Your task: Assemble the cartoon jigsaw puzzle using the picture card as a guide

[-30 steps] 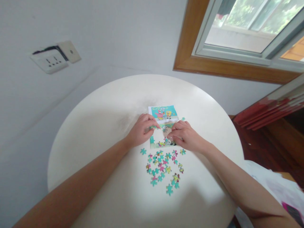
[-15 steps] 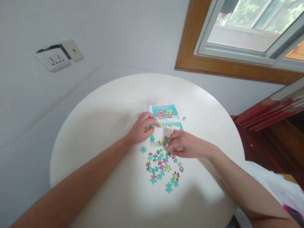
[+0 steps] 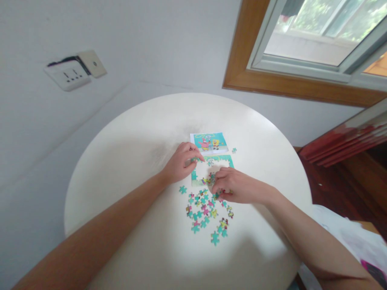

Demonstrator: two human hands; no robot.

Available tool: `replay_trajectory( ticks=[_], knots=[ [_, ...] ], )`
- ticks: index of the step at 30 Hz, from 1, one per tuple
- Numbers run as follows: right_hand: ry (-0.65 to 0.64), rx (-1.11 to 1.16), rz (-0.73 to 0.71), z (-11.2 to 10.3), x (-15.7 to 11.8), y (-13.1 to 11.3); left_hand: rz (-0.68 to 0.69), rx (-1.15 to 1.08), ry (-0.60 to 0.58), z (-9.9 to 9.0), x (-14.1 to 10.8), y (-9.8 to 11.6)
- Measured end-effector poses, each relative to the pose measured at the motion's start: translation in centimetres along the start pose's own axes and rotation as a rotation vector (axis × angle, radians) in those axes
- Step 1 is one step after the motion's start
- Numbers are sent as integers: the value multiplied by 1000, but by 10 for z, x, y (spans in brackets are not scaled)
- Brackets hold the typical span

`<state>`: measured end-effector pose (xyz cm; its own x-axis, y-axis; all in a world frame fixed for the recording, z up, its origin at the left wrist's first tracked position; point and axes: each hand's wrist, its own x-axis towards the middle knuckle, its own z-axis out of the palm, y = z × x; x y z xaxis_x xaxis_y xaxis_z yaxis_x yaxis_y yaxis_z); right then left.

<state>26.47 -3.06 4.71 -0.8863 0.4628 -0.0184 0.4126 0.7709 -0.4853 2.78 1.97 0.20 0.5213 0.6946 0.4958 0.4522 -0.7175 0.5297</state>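
A partly assembled jigsaw puzzle lies on the white table, its teal border joined around a pale open middle. My left hand rests at its upper left side, thumb and forefinger apart on the border. Over the lower right corner, my right hand is curled downward, its fingertips closed on a small puzzle piece at the top of the loose pile. That hand covers part of the puzzle's right side. Loose teal, pink and yellow puzzle pieces are scattered just below the frame.
A picture card with cartoon figures lies directly behind the puzzle. One stray piece sits right of the card, another teal piece left of the pile. The round table stands near a wall with a socket.
My right hand has shifted slightly down toward the loose pieces, uncovering a little of the puzzle's right border. My left hand stays in place.
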Motion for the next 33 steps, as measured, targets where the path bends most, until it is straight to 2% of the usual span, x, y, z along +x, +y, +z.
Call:
replay_trajectory(
  ticks=[9, 15, 33],
  knots=[
    [31, 36, 3, 0, 0, 0, -3, 11, -6, 0, -1, -1],
    [5, 65, -82, 3, 1, -5, 2, 9, -3, 0, -1, -1],
    [5, 70, -83, 5, 3, -6, -18, 12, -11, 0, 0, 0]
  ],
)
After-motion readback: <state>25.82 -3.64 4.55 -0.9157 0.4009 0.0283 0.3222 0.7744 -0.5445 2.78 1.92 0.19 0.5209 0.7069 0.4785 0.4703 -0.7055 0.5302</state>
